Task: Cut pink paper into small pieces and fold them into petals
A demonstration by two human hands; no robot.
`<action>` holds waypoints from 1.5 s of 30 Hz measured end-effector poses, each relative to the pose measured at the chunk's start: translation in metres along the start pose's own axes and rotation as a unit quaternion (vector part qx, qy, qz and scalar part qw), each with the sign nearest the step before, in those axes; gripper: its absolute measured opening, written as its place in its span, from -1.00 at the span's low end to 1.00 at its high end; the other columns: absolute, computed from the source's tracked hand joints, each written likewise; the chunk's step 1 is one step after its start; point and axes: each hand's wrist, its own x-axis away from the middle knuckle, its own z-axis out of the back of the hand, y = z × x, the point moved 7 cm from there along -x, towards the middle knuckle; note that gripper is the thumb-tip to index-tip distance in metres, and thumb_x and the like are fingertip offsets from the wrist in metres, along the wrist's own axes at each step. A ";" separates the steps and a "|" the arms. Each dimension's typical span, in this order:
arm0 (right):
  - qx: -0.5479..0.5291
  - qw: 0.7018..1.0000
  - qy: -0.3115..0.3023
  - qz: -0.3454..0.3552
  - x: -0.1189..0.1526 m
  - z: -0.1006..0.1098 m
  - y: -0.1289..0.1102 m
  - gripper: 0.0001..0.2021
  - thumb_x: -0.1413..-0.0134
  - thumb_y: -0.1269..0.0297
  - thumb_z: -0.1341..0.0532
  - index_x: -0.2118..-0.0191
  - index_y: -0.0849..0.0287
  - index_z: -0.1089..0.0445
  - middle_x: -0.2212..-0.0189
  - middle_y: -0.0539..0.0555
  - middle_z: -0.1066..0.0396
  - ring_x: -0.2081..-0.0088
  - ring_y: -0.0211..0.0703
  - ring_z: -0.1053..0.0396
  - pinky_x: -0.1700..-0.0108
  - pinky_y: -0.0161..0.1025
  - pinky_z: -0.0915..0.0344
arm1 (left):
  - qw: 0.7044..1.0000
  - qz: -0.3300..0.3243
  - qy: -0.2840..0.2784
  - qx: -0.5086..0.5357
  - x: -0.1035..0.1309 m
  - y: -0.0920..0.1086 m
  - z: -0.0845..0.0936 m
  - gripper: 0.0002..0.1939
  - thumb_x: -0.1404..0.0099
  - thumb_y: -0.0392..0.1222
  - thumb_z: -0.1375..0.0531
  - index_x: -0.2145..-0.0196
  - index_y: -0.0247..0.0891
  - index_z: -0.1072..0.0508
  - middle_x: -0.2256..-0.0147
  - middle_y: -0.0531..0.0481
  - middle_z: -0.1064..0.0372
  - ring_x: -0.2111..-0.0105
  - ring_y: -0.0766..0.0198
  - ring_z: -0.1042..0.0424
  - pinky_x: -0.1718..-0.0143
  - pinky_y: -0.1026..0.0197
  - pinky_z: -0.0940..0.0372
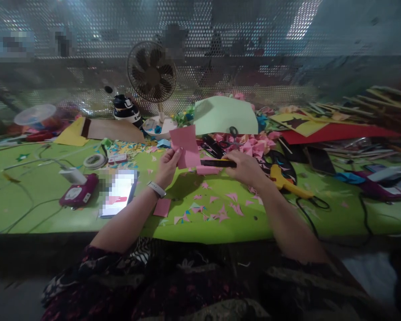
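Observation:
My left hand (pixel 169 166) pinches a pink paper sheet (pixel 186 145) by its lower left edge, holding it up over the green table (pixel 200 232). In my right hand (pixel 243 167) is a black tool with a yellow stripe (pixel 218 163), pointing left, its tip close to the sheet's lower right corner. Behind that tip lies another pink piece (pixel 209 170). A small pink square (pixel 162 207) rests near the front edge, and pink scraps (pixel 222 213) are scattered beside it.
A lit phone (pixel 119 193) and purple box (pixel 79 191) lie left. A yellow glue gun (pixel 289 183) with a black cord is right. Behind stand a fan (pixel 152 73), a dark bottle (pixel 127 111) and a pale green sheet (pixel 225 115). Red card (pixel 341 133) lies back right.

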 end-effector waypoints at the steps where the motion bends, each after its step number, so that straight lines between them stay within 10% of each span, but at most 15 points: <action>1: -0.003 1.000 0.001 0.002 0.000 0.000 0.000 -0.68 0.06 0.31 -0.20 0.13 0.16 -0.52 0.16 0.17 -0.54 0.16 0.06 -0.47 0.19 -0.13 -0.37 | 1.000 -0.001 0.000 -0.001 0.000 0.000 0.000 -0.70 -0.06 0.00 -0.47 0.40 -0.26 -0.58 0.46 0.07 -0.47 0.50 0.46 -0.35 0.45 0.39 -0.29; 28: -0.053 0.996 0.067 0.007 0.002 0.002 0.002 -0.68 0.10 0.31 -0.20 0.18 0.13 -0.58 0.22 0.13 -0.57 0.23 0.04 -0.50 0.16 -0.05 -0.42 | 0.993 -0.007 0.113 0.047 -0.004 0.004 0.015 -0.72 -0.16 -0.04 -0.43 0.46 -0.24 -0.46 0.52 0.15 -0.38 0.56 0.52 -0.27 0.52 0.43 -0.18; 35: -0.071 0.977 0.199 -0.031 0.004 0.021 0.022 -0.68 0.08 0.32 -0.15 0.18 0.12 -0.56 0.19 0.16 -0.57 0.11 0.10 -0.50 0.00 0.02 -0.40 | 0.999 0.019 0.033 0.004 0.004 0.002 -0.001 -0.69 -0.10 0.01 -0.45 0.46 -0.26 -0.52 0.52 0.11 -0.41 0.55 0.49 -0.28 0.52 0.40 -0.21; 45: -0.042 0.981 0.186 -0.030 0.003 0.014 0.018 -0.68 0.06 0.34 -0.16 0.16 0.08 -0.55 0.16 0.14 -0.57 0.07 0.11 -0.50 -0.01 0.04 -0.41 | 0.999 0.047 -0.019 -0.002 0.007 0.002 -0.011 -0.69 -0.05 -0.01 -0.48 0.45 -0.30 -0.55 0.49 0.06 -0.46 0.53 0.47 -0.32 0.49 0.40 -0.23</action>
